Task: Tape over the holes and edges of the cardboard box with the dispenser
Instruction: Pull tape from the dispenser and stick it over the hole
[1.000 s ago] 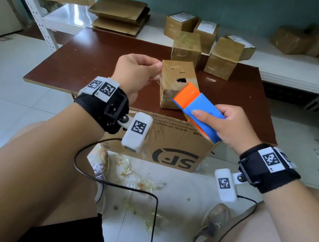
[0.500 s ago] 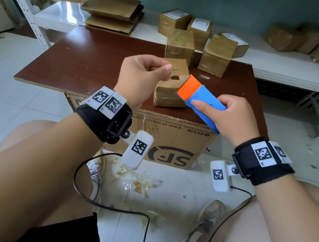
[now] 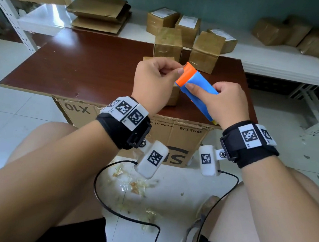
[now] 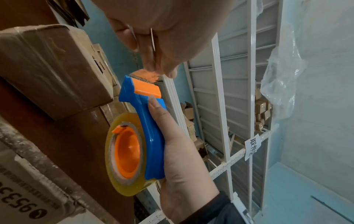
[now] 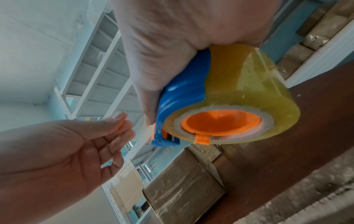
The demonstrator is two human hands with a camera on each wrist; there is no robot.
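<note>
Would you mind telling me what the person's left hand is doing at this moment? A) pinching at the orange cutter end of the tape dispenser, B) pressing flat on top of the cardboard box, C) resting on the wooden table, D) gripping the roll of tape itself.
A: the left hand has thumb and fingertips pinched at the orange cutter end of the tape dispenser, which the right hand grips by its blue body.

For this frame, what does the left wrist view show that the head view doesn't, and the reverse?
Left wrist only: the yellowish tape roll on its orange hub, and the dispenser's serrated blade.
Head only: both wristbands, and the brown tabletop with several small boxes.
Both: the right hand gripping the blue dispenser, the left hand with fingertips at its orange end, and the cardboard box behind.
</note>
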